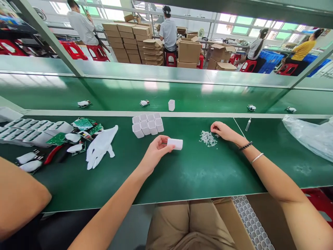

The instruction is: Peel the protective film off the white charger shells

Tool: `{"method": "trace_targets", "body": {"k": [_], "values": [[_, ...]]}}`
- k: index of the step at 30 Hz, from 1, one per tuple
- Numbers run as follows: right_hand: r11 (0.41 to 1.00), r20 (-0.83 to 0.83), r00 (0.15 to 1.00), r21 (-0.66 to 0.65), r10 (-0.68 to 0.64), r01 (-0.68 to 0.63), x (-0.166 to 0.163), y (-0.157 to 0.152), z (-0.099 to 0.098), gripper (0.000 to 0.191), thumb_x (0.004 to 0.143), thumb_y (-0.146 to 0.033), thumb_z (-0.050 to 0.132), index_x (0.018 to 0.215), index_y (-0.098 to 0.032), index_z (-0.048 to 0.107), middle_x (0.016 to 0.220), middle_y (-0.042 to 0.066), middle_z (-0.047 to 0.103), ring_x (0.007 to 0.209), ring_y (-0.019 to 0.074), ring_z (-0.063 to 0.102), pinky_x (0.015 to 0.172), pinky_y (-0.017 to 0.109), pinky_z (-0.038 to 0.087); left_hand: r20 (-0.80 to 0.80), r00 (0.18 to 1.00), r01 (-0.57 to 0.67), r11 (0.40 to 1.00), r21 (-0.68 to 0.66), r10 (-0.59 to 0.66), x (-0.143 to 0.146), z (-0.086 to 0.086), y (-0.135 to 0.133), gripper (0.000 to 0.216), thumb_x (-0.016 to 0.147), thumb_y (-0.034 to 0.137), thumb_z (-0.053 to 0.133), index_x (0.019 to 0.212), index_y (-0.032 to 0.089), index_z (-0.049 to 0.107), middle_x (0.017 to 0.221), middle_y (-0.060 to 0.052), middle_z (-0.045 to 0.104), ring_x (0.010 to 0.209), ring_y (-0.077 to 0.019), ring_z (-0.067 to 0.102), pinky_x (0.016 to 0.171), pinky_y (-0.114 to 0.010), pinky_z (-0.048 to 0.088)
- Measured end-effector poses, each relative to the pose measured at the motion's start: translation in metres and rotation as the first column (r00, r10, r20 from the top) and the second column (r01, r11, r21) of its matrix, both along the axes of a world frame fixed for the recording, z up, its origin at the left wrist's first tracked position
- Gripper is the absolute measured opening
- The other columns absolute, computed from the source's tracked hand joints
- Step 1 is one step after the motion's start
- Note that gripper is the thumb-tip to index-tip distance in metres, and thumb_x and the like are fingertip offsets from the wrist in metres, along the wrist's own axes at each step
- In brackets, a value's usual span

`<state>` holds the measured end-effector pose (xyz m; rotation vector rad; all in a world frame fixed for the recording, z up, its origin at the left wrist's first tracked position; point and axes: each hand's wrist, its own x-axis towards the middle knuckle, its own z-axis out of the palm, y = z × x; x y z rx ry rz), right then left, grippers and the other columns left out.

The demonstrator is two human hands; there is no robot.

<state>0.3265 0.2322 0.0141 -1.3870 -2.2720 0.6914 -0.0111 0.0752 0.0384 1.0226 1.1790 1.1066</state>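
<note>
My left hand (155, 150) holds a small white plastic housing (175, 143) sideways above the green table (182, 173), fingers closed round its left end. My right hand (223, 130) rests at the right edge of a small pile of tiny clear parts (208, 138), its fingertips pinched together on the pile; what they hold is too small to make out. Behind my left hand stands a cluster of several upright white housings (147, 124).
A white glove (101, 146), green circuit boards (83, 124), red-handled pliers (52, 154) and rows of white housings (31, 130) lie at left. A clear plastic bag (309, 136) lies at right. A cardboard box of housings (249, 222) sits by my knee. Another person's arm (20, 198) is at lower left.
</note>
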Motion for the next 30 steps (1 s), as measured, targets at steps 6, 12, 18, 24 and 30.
{"method": "trace_targets", "body": {"k": [6,12,18,24,30], "values": [[0.998,0.002,0.999,0.044,-0.033,0.033,0.000,-0.001,-0.001,0.011,0.084,-0.024,0.049,0.075,-0.021,0.052,0.080,0.006,0.062,0.077,0.0213,0.054,0.077,0.036,0.045,0.089,0.996,-0.021,0.995,-0.098,0.030,0.000,-0.005,0.003,0.040,0.077,0.041,0.081,0.098,0.017,0.058,0.099,-0.005,0.068,0.087,-0.0153,0.062,0.083,-0.029,0.048],[0.988,-0.090,0.990,0.099,-0.107,0.116,0.002,-0.003,0.000,0.006,0.083,-0.027,0.054,0.082,-0.021,0.054,0.079,0.005,0.065,0.074,0.0204,0.058,0.074,0.036,0.047,0.198,0.977,-0.044,0.984,-0.172,0.078,-0.005,-0.008,0.007,0.036,0.085,0.040,0.071,0.107,0.014,0.059,0.101,-0.008,0.068,0.078,-0.0129,0.062,0.072,-0.026,0.049],[0.971,-0.258,0.958,0.169,-0.123,0.170,-0.019,-0.014,0.010,0.019,0.080,-0.033,0.064,0.094,-0.020,0.060,0.085,0.007,0.070,0.080,0.0230,0.065,0.075,0.038,0.049,0.282,0.956,-0.023,0.980,-0.196,0.079,-0.005,-0.008,0.009,0.038,0.088,0.038,0.066,0.117,0.015,0.063,0.102,-0.008,0.067,0.074,-0.0113,0.061,0.070,-0.026,0.050],[0.987,-0.356,0.931,0.161,0.081,-0.025,-0.089,-0.045,0.037,0.015,0.082,-0.031,0.071,0.092,-0.021,0.066,0.088,0.003,0.072,0.083,0.0195,0.068,0.077,0.034,0.052,0.297,0.947,-0.057,0.977,-0.205,0.118,-0.003,-0.005,0.008,0.031,0.078,0.024,0.081,0.101,0.015,0.063,0.090,-0.004,0.064,0.069,-0.0091,0.054,0.064,-0.025,0.044],[0.939,-0.412,0.850,0.244,0.328,-0.244,-0.143,-0.078,0.063,0.007,0.089,-0.024,0.067,0.096,-0.022,0.067,0.090,0.001,0.073,0.079,0.0166,0.068,0.071,0.030,0.053,0.284,0.956,-0.014,0.976,-0.217,0.077,-0.002,0.009,0.003,0.025,0.084,0.034,0.075,0.099,0.018,0.064,0.088,-0.005,0.064,0.068,-0.0122,0.055,0.061,-0.028,0.042]]}}
